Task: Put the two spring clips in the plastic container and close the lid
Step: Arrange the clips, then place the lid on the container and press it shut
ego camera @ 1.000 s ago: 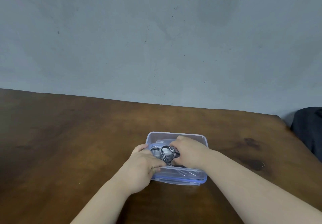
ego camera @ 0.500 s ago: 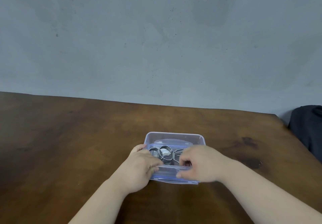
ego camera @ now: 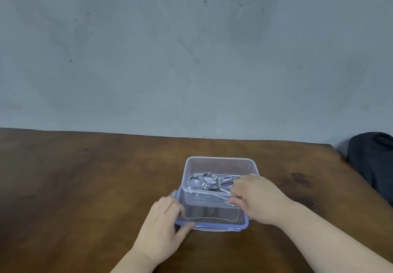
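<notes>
A clear plastic container stands open on the brown table, with two metal spring clips lying inside it. The clear lid with a blue rim lies partly under the container's near side. My left hand grips the lid's left near corner. My right hand holds the container's near right wall, fingers curled over the rim.
The wooden table runs back to a grey wall. A dark bag or cloth sits past the table's right edge.
My left hand has slid down and left off the container onto the lid. The lid now shows in front of the container. My right hand has shifted to the container's right near rim.
</notes>
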`<act>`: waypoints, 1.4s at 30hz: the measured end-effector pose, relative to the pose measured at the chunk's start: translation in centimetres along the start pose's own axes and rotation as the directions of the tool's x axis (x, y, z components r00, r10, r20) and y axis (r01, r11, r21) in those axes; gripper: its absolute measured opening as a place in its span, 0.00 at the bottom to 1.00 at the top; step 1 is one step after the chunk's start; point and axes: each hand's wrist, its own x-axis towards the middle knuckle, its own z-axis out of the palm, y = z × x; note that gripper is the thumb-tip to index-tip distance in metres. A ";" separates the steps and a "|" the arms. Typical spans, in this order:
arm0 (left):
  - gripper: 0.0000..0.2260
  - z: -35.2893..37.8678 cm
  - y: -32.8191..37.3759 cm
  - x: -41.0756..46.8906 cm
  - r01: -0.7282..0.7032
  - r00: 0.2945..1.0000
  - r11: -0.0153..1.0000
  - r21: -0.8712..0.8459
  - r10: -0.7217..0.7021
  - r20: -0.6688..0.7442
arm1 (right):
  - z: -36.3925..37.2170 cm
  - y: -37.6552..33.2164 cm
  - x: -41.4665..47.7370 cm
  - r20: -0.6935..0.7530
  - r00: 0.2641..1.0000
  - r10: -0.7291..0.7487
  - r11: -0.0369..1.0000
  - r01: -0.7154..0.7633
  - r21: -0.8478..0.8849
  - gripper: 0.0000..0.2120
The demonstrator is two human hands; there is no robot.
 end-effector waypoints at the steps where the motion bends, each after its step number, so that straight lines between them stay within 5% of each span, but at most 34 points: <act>1: 0.16 0.4 -0.3 -0.1 0.015 0.997 1.000 0.024 -0.016 0.072 | -0.2 0.4 0.0 -0.021 1.000 0.004 1.000 -0.004 -0.010 0.18; 4: 0.19 1.7 -0.8 -0.4 -0.026 0.975 0.992 0.122 -0.002 0.222 | -0.7 1.4 -0.1 -0.060 0.998 0.017 1.000 -0.018 -0.017 0.18; 9: 0.10 2.4 -0.7 -0.3 -0.180 0.952 0.972 0.148 0.135 0.274 | -1.2 2.2 0.0 -0.048 0.998 0.047 0.999 -0.048 -0.024 0.19; 19: 0.05 -9.2 4.6 3.2 -0.248 0.954 0.951 -0.182 0.272 0.123 | 0.1 3.4 0.2 0.029 0.999 0.033 0.999 -0.034 0.006 0.18; 25: 0.05 -9.0 3.9 4.1 -0.005 0.998 0.936 -0.352 0.028 0.061 | 1.7 2.1 -0.4 0.092 0.995 -0.041 0.999 0.039 0.016 0.13; 32: 0.08 -6.3 2.8 6.6 0.319 0.944 0.832 -0.454 -0.234 0.234 | 2.2 1.4 -1.7 0.041 0.998 0.046 0.986 -0.053 0.161 0.18; 34: 0.07 -5.7 2.5 7.5 0.356 0.931 0.815 -0.457 -0.265 0.252 | 1.7 1.6 -2.4 0.006 0.984 0.178 0.872 -0.160 0.463 0.17; 36: 0.09 -5.3 2.3 8.6 0.387 0.920 0.792 -0.472 -0.299 0.253 | 1.5 1.8 -3.2 -0.049 0.914 0.403 0.561 -0.204 0.802 0.17; 39: 0.11 -4.4 2.1 10.6 0.419 0.907 0.776 -0.472 -0.340 0.247 | 1.4 1.9 -4.1 -0.163 0.741 0.652 0.310 -0.064 0.948 0.19; 42: 0.11 -3.1 1.9 13.1 0.429 0.902 0.807 -0.406 -0.360 0.239 | 0.5 1.9 -3.6 -0.045 0.761 0.647 0.216 -0.127 0.968 0.16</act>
